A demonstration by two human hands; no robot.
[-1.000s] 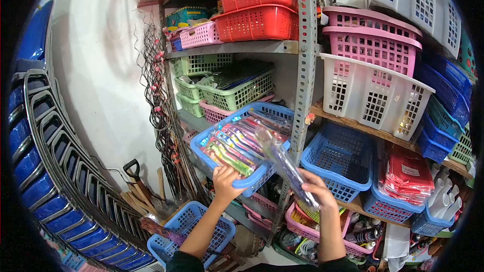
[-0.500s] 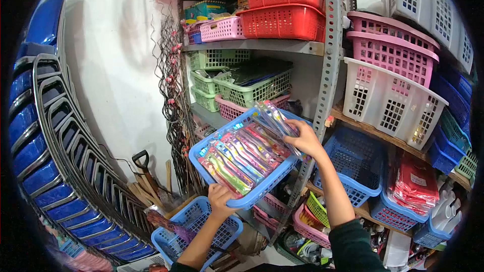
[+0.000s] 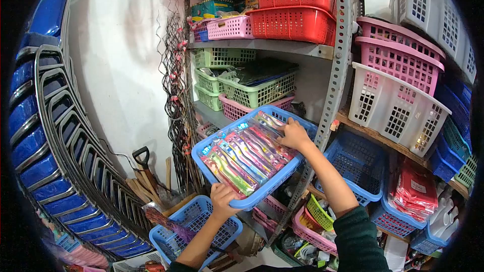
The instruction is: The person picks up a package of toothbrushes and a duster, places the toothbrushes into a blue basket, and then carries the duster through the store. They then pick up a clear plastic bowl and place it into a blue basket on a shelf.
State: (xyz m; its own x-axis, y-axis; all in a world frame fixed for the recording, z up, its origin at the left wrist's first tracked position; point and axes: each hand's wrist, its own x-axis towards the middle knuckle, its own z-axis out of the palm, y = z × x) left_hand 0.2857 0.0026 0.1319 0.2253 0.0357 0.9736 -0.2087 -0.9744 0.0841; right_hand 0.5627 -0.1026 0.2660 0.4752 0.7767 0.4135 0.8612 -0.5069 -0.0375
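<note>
Head view, two hands [image 3: 223, 200], one basket [image 3: 272, 186] (held)

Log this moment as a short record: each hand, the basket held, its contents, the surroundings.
Left hand: gripping the near end of the blue basket
Right hand: inside that basket, touching packets
Contents: slim packets side by side, toothbrush-like
Upper shelf: stacked red baskets, pink basket beside them
Far left: stacked blue chairs

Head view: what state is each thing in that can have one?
Packs: wrapped, side by side
Held blue basket: filled with packs
Left hand: closed on its rim
Right hand: touching packs, grip unclear
Red baskets: stacked
Pink baskets: nested in white basket
Blue chairs: stacked
</note>
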